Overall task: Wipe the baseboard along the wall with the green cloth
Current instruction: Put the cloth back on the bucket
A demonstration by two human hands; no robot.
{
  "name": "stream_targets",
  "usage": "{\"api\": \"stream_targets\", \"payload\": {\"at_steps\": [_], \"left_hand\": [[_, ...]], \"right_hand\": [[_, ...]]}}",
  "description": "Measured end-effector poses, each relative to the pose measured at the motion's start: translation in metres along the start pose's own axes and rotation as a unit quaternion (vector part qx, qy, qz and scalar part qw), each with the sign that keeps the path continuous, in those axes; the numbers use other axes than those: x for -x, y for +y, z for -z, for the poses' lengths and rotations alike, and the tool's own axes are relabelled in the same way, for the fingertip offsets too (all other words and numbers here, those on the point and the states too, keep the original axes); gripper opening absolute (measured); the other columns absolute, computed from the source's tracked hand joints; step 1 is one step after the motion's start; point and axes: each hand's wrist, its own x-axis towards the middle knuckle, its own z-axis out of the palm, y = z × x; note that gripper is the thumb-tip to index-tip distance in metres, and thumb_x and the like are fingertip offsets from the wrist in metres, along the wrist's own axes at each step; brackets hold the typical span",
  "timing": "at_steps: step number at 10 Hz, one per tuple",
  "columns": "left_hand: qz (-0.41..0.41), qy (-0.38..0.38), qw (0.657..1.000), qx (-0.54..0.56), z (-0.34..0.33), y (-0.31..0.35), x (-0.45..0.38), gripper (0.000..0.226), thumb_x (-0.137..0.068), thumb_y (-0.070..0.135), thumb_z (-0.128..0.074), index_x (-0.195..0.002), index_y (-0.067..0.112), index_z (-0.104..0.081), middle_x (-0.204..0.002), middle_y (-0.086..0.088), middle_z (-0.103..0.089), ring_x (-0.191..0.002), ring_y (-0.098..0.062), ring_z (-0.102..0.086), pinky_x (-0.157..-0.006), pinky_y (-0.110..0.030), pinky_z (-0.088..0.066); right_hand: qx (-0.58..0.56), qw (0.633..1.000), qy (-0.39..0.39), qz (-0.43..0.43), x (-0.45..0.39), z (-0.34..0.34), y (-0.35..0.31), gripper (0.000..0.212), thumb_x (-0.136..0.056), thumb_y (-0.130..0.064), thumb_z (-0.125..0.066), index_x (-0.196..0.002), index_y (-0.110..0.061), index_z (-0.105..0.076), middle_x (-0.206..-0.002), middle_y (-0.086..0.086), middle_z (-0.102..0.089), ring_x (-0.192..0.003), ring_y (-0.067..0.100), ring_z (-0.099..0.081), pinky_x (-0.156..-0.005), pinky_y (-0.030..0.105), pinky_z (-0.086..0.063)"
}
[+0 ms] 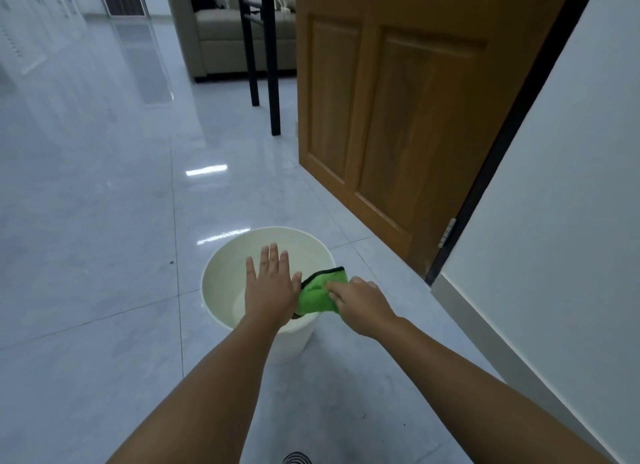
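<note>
A: Cloth point(317, 295), bright green and fuzzy, with a thin black edge. It looks bunched up and folded over.

B: Where is it?

A: Over the right side of the bucket point(221, 283). The right hand point(360, 306) holds it, with its fingers point(334, 292) pinched tight on the near end. The far end sticks out past the hand, up and to the left.

B: And the left hand point(272, 287)?

A: It is flat over the bucket, palm down. Its fingers point(273, 257) are stretched out and a bit spread, holding nothing. The thumb side sits just beside the cloth, maybe touching it.

B: What is the bucket like?

A: Round and cream white, standing on the shiny pale floor point(104, 221). I think there is clear water in the bottom, but it is hard to tell.

B: Where is the baseboard point(491, 339)?

A: Low on the white wall point(571, 186) at the right. It is a pale grey strip where the wall meets the floor, apart from the cloth. A brown wooden door point(398, 100) stands open just past it.
</note>
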Motion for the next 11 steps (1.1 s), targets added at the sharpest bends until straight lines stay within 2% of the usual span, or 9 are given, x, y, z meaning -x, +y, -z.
{"api": "stream_targets", "payload": {"at_steps": [1, 2, 3, 4, 5, 6, 8, 11], "left_hand": [[0.009, -0.004, 1.0, -0.008, -0.004, -0.004, 0.002, 0.059, -0.102, 0.042, -0.012, -0.152, 0.011, -0.008, -0.16, -0.011, 0.002, -0.147, -0.025, 0.009, -0.116, -0.049, 0.006], [0.012, -0.018, 1.0, -0.012, -0.006, -0.008, 0.003, 0.06, -0.101, 0.042, -0.01, -0.152, 0.011, -0.007, -0.16, -0.011, 0.003, -0.146, -0.025, 0.01, -0.116, -0.048, 0.007], [0.008, -0.013, 1.0, -0.01, -0.004, -0.009, 0.002, 0.06, -0.101, 0.042, -0.01, -0.152, 0.011, -0.007, -0.16, -0.01, 0.004, -0.146, -0.024, 0.01, -0.116, -0.048, 0.008], [0.003, -0.01, 1.0, -0.013, -0.003, -0.012, 0.002, 0.06, -0.101, 0.042, -0.01, -0.152, 0.011, -0.007, -0.16, -0.011, 0.004, -0.146, -0.024, 0.01, -0.115, -0.048, 0.008], [0.003, -0.014, 1.0, -0.02, -0.003, -0.014, 0.001, 0.06, -0.101, 0.042, -0.009, -0.152, 0.011, -0.006, -0.16, -0.011, 0.005, -0.146, -0.024, 0.011, -0.116, -0.048, 0.008], [0.0, -0.022, 1.0, -0.017, -0.006, -0.015, 0.002, 0.06, -0.101, 0.043, -0.009, -0.152, 0.011, -0.005, -0.16, -0.011, 0.006, -0.146, -0.024, 0.012, -0.116, -0.048, 0.009], [0.003, -0.027, 0.999, -0.02, -0.007, -0.017, 0.001, 0.06, -0.101, 0.043, -0.009, -0.152, 0.011, -0.005, -0.16, -0.01, 0.006, -0.146, -0.024, 0.012, -0.116, -0.048, 0.008], [-0.002, -0.031, 0.999, -0.022, -0.007, -0.015, 0.003, 0.06, -0.101, 0.043, -0.009, -0.152, 0.012, -0.005, -0.16, -0.01, 0.006, -0.146, -0.024, 0.012, -0.116, -0.048, 0.008]], "right_hand": [[-0.003, 0.998, -0.067, -0.002, 0.0, -0.011, 0.006, 0.046, -0.1, -0.04, -0.023, -0.145, -0.033, -0.028, -0.154, -0.003, -0.029, -0.137, 0.029, -0.025, -0.112, 0.048, -0.012], [-0.017, 0.993, -0.113, -0.013, -0.006, -0.027, 0.013, 0.052, -0.099, -0.047, -0.017, -0.149, -0.037, -0.007, -0.158, -0.015, 0.001, -0.145, 0.028, -0.001, -0.114, 0.053, 0.004], [-0.079, 0.993, -0.084, -0.023, -0.009, -0.034, 0.015, 0.051, -0.1, -0.041, -0.021, -0.15, -0.033, -0.01, -0.159, -0.014, 0.002, -0.144, 0.027, -0.009, -0.115, 0.051, -0.005], [-0.187, 0.981, -0.03, -0.044, -0.006, -0.041, 0.01, 0.046, -0.102, -0.028, -0.03, -0.147, -0.024, -0.028, -0.158, -0.01, -0.011, -0.137, 0.023, -0.033, -0.111, 0.039, -0.027], [-0.142, 0.989, -0.005, -0.05, -0.005, -0.041, 0.009, 0.046, -0.1, -0.03, -0.031, -0.146, -0.024, -0.03, -0.158, -0.005, -0.015, -0.134, 0.025, -0.034, -0.114, 0.047, -0.019], [-0.117, 0.992, 0.0, -0.054, -0.008, -0.031, 0.01, 0.049, -0.098, -0.036, -0.033, -0.146, -0.027, -0.03, -0.158, -0.006, -0.017, -0.137, 0.022, -0.026, -0.114, 0.052, -0.005], [-0.099, 0.993, -0.004, -0.06, -0.012, -0.028, 0.015, 0.051, -0.095, -0.048, -0.033, -0.143, -0.029, -0.036, -0.158, -0.005, -0.018, -0.137, 0.022, -0.027, -0.114, 0.053, -0.002], [-0.07, 0.996, 0.007, -0.048, -0.002, -0.028, 0.017, 0.061, -0.091, -0.058, -0.038, -0.145, -0.03, -0.031, -0.158, -0.002, -0.017, -0.137, 0.023, -0.026, -0.115, 0.051, -0.004]]}}
